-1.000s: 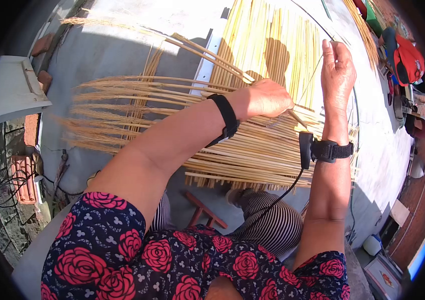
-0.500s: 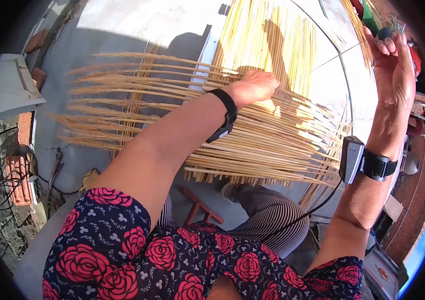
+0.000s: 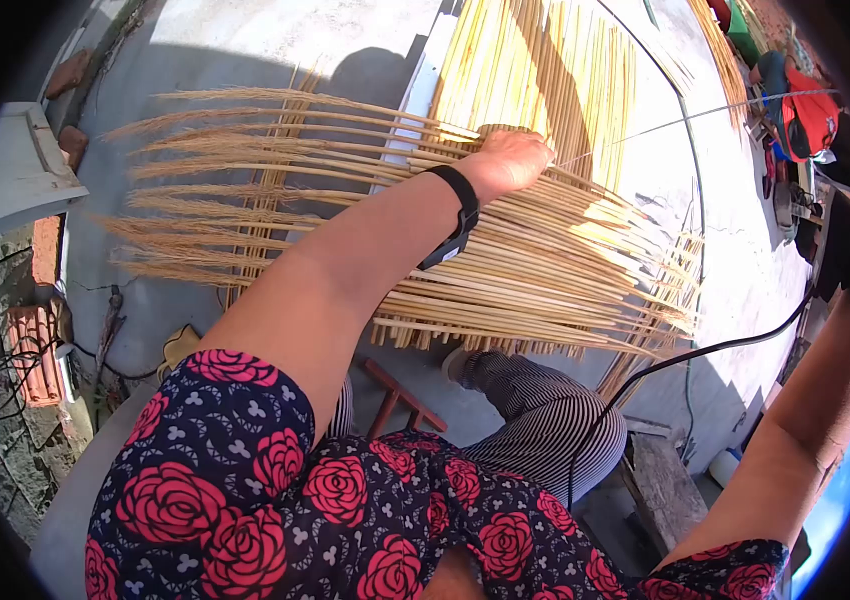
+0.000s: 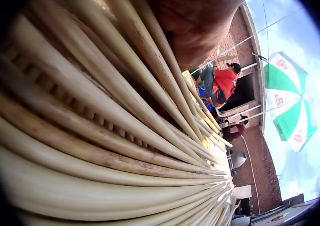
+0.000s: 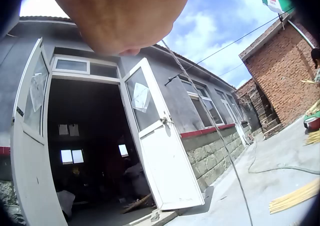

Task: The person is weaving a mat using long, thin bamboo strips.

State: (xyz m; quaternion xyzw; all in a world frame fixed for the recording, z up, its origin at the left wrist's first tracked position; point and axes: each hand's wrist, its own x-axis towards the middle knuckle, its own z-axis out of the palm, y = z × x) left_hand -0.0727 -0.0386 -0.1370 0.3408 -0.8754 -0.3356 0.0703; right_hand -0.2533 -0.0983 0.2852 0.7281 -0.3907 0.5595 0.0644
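Observation:
Long pale stalks with feathery seed heads (image 3: 190,195) lie crosswise over a sheet of upright stalks (image 3: 535,70). My left hand (image 3: 513,162) grips at the top edge of the crosswise stalks, fingers curled down; its fingertips are hidden. A thin cord (image 3: 695,122) stretches taut from beside that hand toward the far right. In the left wrist view the hand (image 4: 200,21) bears down close over the stalks (image 4: 120,151). My right hand (image 5: 125,16) holds the cord (image 5: 215,128), raised far out to the right; in the head view it is lost at the dark edge.
A dark hose (image 3: 690,150) runs along the concrete at the right. A white board (image 3: 432,80) lies beside the upright stalks. Near my feet is a red wooden frame (image 3: 395,395). White doors (image 5: 162,156) stand ajar; people (image 4: 225,81) sit beyond.
My right hand has swung outward to the right, drawing the cord into a long straight line. My left hand has shifted slightly up and left, and the slanted stalks now lie along the others.

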